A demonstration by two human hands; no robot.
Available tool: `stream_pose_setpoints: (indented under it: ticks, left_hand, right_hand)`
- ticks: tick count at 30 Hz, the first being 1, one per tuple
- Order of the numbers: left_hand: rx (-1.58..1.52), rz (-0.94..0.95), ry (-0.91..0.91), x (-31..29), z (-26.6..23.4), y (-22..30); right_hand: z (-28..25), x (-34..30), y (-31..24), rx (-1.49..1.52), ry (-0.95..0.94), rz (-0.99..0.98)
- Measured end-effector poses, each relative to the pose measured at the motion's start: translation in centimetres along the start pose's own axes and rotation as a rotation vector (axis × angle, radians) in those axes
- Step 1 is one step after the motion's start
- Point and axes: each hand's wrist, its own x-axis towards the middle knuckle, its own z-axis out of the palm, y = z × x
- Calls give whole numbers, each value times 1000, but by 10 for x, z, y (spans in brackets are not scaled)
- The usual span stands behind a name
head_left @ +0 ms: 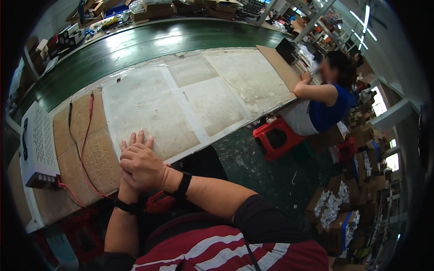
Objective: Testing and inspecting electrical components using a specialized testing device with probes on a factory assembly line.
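Note:
My left hand (138, 138) lies on the near edge of the pale worktable (153, 108), its visible fingers stretched out flat. Across the back of it my right hand (143, 167) is folded, fingers curled round the left hand and hiding much of it. No tool shows in either hand. Each wrist wears a black band. Left of my hands, a red test lead (91, 106) and a black test lead (70, 115) run over a brown cardboard sheet (97, 149). Beside them stands a white instrument box (40, 140) with a black handle.
A green conveyor belt (181, 34) runs behind the table. At the right, a person in blue (327, 101) sits by a red stool (278, 137), arms on the table's far end. Cartons of white parts (332, 205) stand on the floor at right. Boxes (153, 11) line the back.

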Motion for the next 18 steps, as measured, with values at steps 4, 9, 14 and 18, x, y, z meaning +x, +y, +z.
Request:
stream_pose_setpoints:
  ticks: [4,9,14,18]
  left_hand:
    - [-399,28,179,-24,-12,-13]
    - [-745,18,308,-60,-25,-21]
    - [-836,67,377,-61,-27,-11]
    - [-847,71,376,-57,-25,-6]
  right_hand:
    - [3,-1,4,61,-89,21]
    - [3,6,-3,54,-141,11]
    - [-3,13,-13,101,-158,-27]
    - [-6,11,-9,89,-174,-14]
